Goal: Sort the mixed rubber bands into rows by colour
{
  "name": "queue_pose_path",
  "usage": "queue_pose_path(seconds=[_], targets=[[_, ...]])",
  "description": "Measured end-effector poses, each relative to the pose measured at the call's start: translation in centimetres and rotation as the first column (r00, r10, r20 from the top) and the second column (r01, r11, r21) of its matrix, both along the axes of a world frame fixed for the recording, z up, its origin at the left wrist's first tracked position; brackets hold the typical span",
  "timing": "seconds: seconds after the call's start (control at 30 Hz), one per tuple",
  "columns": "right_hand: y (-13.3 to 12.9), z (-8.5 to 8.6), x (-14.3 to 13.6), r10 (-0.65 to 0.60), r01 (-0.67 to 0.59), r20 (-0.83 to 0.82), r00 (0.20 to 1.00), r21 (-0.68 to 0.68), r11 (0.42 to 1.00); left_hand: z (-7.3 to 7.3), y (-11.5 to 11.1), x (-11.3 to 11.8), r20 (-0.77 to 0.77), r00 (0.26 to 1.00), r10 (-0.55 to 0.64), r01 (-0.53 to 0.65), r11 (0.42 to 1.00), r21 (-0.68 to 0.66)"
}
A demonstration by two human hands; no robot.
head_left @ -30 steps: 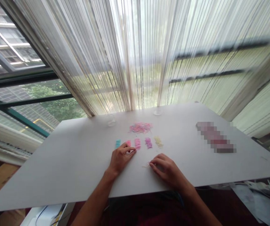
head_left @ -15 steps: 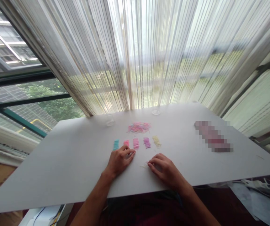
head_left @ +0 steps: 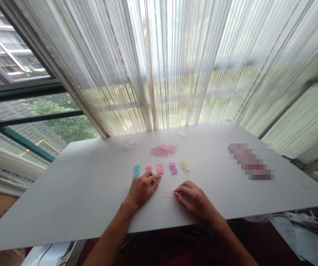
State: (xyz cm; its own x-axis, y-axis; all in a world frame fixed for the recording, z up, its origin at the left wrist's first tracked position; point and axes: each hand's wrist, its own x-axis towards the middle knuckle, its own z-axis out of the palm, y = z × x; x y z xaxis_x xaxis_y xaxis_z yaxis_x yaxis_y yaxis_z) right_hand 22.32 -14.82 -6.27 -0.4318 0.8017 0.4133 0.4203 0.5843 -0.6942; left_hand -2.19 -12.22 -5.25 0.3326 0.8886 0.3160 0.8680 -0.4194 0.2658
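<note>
On the white table [head_left: 78,192], I've got the left hand [head_left: 142,187] with index fingertip at the near end of the light-pink stack [head_left: 160,167]; can't tell if it's gripping. Right hand [head_left: 191,196] is nearer the edge, fingertips pinched on pale strands [head_left: 169,195]. Mixed pile [head_left: 164,150] sits beyond the stacks. I'd guess the strands are light, thin, easily scattered: pinch one end, barely any force.

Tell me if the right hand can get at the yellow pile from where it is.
Probably yes: the yellow pile lies just beyond the right hand on the white table, and nothing visible blocks the way.
</note>
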Motion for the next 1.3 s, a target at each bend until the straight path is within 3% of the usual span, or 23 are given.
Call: queue_pose_path(seconds=[0.2,0.4,0.73,1.3], targets=[[0.1,-0.2,0.1,-0.065,0.067,-0.041,0.997,0.044,0.997,0.7,-0.4,0.0,0.040,0.998,-0.051,0.051,0.999,-0.007],[0.1,-0.2,0.1,-0.129,0.131,-0.029,0.991,0.064,0.989,2.0,-2.5,0.6,0.114,0.976,-0.188,0.208,0.958,-0.197],[-0.1,0.1,-0.1,-0.107,0.103,0.093,0.990,0.054,0.993,1.4,-2.9,3.3,0.092,0.989,-0.119,0.136,0.968,-0.212],[0.0,0.1,-0.1,-0.110,0.106,0.106,0.988,0.045,0.993,0.7,-3.1,3.0,0.278,0.950,-0.144,0.193,0.968,-0.159]])
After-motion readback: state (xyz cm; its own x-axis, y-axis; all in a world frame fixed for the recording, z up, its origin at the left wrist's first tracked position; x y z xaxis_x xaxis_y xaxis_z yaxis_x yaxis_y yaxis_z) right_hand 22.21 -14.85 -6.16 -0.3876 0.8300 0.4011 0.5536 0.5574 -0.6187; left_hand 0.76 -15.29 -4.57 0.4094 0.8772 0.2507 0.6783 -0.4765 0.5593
